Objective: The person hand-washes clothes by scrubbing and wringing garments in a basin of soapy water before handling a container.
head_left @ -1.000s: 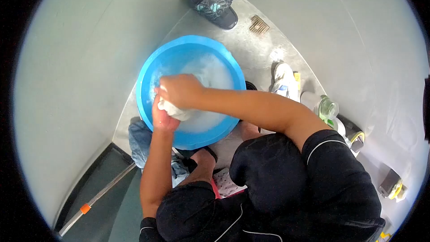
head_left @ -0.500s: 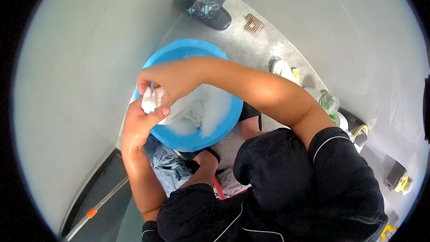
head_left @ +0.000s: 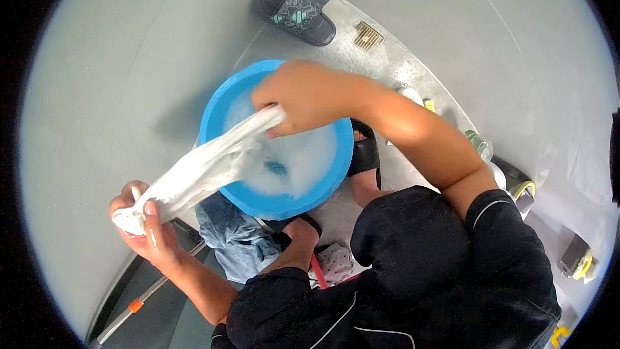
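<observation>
A wet white cloth (head_left: 205,163) is stretched between my two hands, slanting across the left part of a blue basin (head_left: 213,106). My left hand (head_left: 150,229), wet and closed, grips its lower end, out to the left of the basin. Above the basin, my right hand (head_left: 300,98) is closed on the other end. The cloth looks like a garment, but its exact kind cannot be made out. Sudsy water (head_left: 300,161) fills the basin, with a darker patch showing near its middle.
Blue denim (head_left: 236,239) lies on the floor against the basin's near side. Dark slippers (head_left: 297,13) and a floor drain (head_left: 369,36) are beyond it. A pole with an orange joint (head_left: 135,305) leans at lower left. Bottles (head_left: 479,145) stand along the right wall.
My hands have moved apart, pulling the bunched white cloth out long. The left hand went down and left, the right hand to the right.
</observation>
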`<control>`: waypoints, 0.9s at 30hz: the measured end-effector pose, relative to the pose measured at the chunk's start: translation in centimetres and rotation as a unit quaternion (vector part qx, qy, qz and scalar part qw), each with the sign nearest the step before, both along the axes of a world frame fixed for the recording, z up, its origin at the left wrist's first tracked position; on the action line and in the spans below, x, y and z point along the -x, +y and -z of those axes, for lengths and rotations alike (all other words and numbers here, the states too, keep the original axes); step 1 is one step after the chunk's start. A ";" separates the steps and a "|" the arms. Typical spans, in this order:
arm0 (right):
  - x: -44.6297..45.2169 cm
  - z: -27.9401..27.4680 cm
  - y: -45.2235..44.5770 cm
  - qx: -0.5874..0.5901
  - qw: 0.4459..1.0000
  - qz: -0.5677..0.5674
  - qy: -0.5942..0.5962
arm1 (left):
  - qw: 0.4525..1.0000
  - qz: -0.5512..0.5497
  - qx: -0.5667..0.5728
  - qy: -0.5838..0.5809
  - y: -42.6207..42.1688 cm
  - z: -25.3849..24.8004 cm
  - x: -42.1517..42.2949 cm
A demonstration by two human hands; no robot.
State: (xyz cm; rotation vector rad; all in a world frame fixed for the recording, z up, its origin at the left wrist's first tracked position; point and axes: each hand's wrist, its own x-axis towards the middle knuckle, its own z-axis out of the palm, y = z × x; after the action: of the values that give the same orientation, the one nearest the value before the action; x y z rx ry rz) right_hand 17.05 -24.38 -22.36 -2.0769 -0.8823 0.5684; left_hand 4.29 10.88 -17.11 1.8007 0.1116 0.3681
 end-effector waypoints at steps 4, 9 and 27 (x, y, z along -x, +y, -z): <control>-0.6 -4.3 -1.9 -0.103 0.992 -0.044 -0.057 | 0.999 -0.003 0.041 -0.014 1.1 -0.6 0.1; -0.8 -1.4 -2.4 -0.151 0.988 0.015 -0.018 | 0.999 0.015 0.004 0.030 0.0 -3.4 0.3; 3.2 17.0 6.6 0.077 0.971 0.214 0.076 | 0.678 0.300 -0.435 0.511 -4.1 15.3 -3.5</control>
State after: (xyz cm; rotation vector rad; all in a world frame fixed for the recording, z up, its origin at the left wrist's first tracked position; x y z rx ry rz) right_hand 13.81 -17.79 -39.35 -2.2397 -0.2919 0.5643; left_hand 7.82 6.76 -32.36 2.6287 0.1152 -1.3356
